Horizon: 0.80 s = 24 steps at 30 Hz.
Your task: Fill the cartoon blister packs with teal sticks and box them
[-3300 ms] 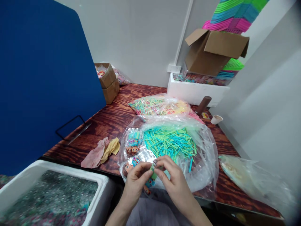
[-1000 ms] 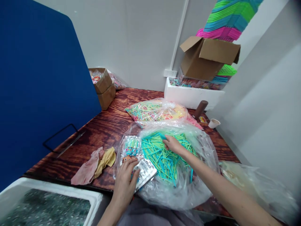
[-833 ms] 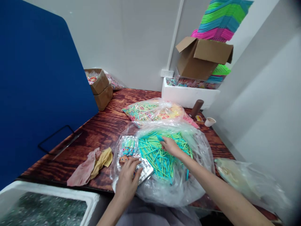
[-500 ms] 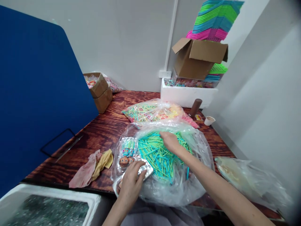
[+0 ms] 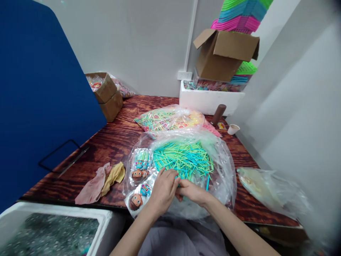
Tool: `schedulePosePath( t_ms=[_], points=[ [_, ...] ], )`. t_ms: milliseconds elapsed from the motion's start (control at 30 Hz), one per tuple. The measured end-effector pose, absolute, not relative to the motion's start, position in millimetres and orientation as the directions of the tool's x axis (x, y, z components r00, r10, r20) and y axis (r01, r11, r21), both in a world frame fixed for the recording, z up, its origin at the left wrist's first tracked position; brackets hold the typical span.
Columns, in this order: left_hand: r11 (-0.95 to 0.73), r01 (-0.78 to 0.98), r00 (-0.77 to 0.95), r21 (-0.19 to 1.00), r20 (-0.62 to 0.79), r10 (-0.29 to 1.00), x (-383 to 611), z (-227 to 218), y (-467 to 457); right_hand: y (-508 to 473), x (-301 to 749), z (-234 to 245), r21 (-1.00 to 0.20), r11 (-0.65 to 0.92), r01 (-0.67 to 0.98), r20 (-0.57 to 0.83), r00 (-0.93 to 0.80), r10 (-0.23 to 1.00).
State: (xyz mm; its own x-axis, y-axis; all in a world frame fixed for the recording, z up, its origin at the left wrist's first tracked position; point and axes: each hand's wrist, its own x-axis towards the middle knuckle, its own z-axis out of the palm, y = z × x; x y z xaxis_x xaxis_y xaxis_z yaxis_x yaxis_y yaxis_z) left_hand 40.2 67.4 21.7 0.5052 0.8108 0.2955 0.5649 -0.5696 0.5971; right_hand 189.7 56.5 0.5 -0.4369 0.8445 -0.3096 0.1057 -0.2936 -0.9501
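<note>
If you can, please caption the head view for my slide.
Both hands close together over a clear plastic bag, near a heap of green and blue sticks.

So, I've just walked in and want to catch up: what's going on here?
A person's left hand and right hand are close together at the near side of a pile of green and blue sticks on an opened clear bag; whatever they hold is hidden. Two printed packets lie left of the sticks. Another bag, with multicoloured sticks, lies behind.
</note>
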Motion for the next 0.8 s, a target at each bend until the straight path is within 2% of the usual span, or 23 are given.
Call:
schedulePosePath(
  t_ms=[200,267,333,433,533,600,733,800],
  points=[
    [-0.585,0.489,0.592,0.647,0.246,0.768,37.5,17.3,45.0,41.6,191.5,-3.5,-0.973,-0.177,0.147,-0.225,-0.452,0.863],
    [-0.54,0.512,0.496,0.668,0.283,0.821,25.8,15.0,47.1,39.0,192.7,1.3,-0.98,-0.153,0.126,-0.193,-0.424,0.885],
    [-0.449,0.573,0.319,0.685,0.318,0.893,6.6,9.5,52.5,36.2,196.3,6.4,-0.988,-0.112,0.104,-0.141,-0.339,0.93],
    [-0.325,0.738,0.121,0.591,0.359,0.926,-23.2,-7.0,57.9,28.4,202.0,8.9,-0.994,-0.042,0.105,-0.063,-0.198,0.978],
    [-0.225,0.892,0.079,0.391,0.357,0.931,-36.2,-26.8,54.3,16.8,201.0,0.2,-0.993,-0.01,0.115,-0.024,-0.121,0.992],
    [-0.176,0.931,0.06,0.32,0.341,0.938,-36.5,-36.0,50.2,9.6,196.8,-11.2,-0.994,-0.015,0.104,-0.022,-0.067,0.998],
    [-0.191,0.906,0.039,0.378,0.375,0.926,-52.7,-40.3,54.6,2.0,190.5,-36.9,-0.997,-0.036,0.074,-0.033,0.042,0.999],
    [-0.151,0.897,-0.039,0.416,0.414,0.91,-77.9,-38.9,64.9,1.5,190.7,-46.9,-0.998,-0.036,0.055,-0.032,0.08,0.996]
  ],
)
